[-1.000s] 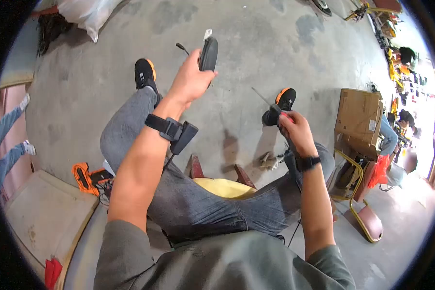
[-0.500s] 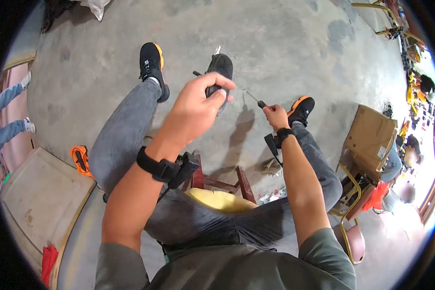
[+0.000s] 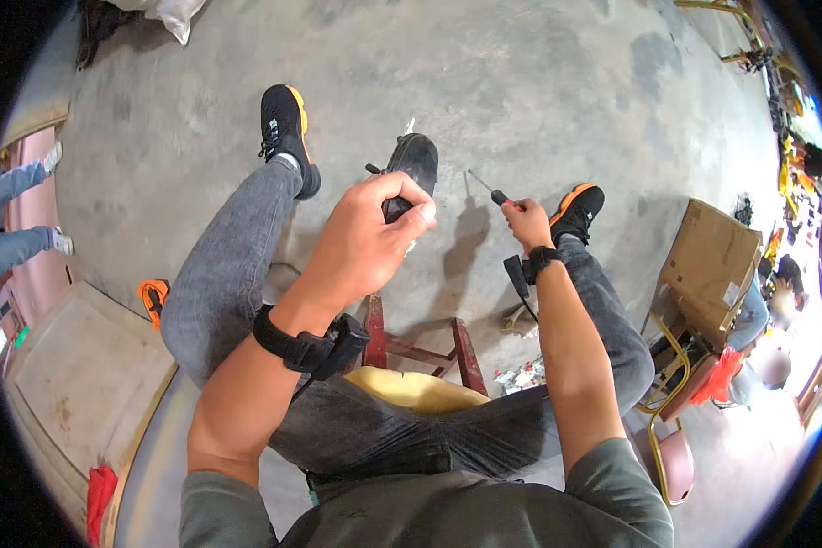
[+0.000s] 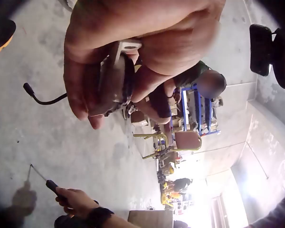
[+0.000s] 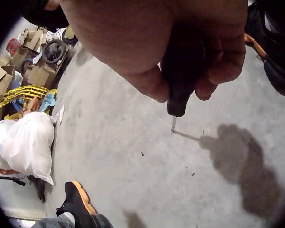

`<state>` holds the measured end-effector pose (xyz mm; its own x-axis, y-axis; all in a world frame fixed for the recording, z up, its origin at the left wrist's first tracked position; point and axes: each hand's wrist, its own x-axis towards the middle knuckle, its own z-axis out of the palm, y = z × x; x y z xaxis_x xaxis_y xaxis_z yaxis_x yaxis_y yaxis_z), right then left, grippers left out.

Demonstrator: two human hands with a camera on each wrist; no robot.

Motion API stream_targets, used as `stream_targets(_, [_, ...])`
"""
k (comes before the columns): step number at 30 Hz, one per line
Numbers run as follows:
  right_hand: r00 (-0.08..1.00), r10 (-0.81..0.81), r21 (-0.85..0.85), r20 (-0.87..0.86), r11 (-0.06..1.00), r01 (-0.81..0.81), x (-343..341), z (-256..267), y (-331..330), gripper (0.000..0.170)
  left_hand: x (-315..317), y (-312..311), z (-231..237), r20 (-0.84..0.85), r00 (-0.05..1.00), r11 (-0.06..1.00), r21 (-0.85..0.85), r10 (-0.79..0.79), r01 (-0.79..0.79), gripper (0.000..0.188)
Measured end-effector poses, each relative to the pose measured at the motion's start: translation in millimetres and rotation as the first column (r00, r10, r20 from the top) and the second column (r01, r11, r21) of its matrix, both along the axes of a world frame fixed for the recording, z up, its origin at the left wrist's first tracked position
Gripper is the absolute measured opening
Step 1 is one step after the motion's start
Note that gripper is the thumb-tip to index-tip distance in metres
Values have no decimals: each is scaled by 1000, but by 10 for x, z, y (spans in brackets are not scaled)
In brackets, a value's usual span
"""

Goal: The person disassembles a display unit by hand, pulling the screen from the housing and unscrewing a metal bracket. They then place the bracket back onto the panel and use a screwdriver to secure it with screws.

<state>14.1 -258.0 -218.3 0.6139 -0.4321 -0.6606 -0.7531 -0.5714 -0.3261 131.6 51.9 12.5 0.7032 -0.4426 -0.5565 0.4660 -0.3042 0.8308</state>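
Note:
My left hand (image 3: pixel 365 233) grips a dark elongated part (image 3: pixel 415 161) with a small metal tab at its far end and a short cable at its side. In the left wrist view the fingers of the left hand (image 4: pixel 137 52) curl round this part, a metal bracket (image 4: pixel 115 61) showing between them. To the right, my right hand (image 3: pixel 526 223) holds a screwdriver (image 3: pixel 499 196) by its black and red handle, the thin shaft pointing away from me. The right wrist view shows the screwdriver handle (image 5: pixel 181 80) in the right hand (image 5: pixel 152 42), apart from the other part.
A cardboard box (image 3: pixel 711 260) and a gold-framed chair (image 3: pixel 674 461) stand at the right. Between my legs is a stool with a yellow seat (image 3: pixel 416 388). An orange object (image 3: pixel 153 300) lies at the left. A white sack (image 5: pixel 26 142) lies on the floor; other people are nearby.
Since a second ago, the left hand has come down with its part and turned it. The right hand has shifted slightly left with the screwdriver. Over the last half second both moved little.

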Motion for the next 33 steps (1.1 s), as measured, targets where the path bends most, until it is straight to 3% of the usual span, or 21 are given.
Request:
stream_targets(4, [990, -138, 204, 40, 971, 127, -2, 770, -6, 42, -53, -43, -60, 15, 1000, 1000, 9, -14, 14, 9])
stream_targets(6, [967, -241, 331, 82, 922, 202, -41, 1351, 80, 36, -105, -80, -165, -103, 992, 994, -73, 72, -80, 10])
stream_targets(11, [894, -402, 532, 200, 810, 246, -445, 2512, 362, 27, -178, -177, -227, -92, 996, 999, -52, 5, -9, 16])
stream_targets(13, [882, -406, 545, 241, 808, 223, -656, 2777, 463, 27, -239, -250, -238, -166, 986, 982, -179, 36, -66, 19])
stream_targets(20, [815, -487, 578, 315, 780, 242, -1039, 3102, 683, 30, -289, -374, -215, -231, 959, 892, -450, -163, 43, 25])
stream_targets(33, [857, -409, 503, 314, 837, 215, -1129, 3180, 684, 29, -272, -388, -176, -234, 955, 838, -544, -183, 27, 16])
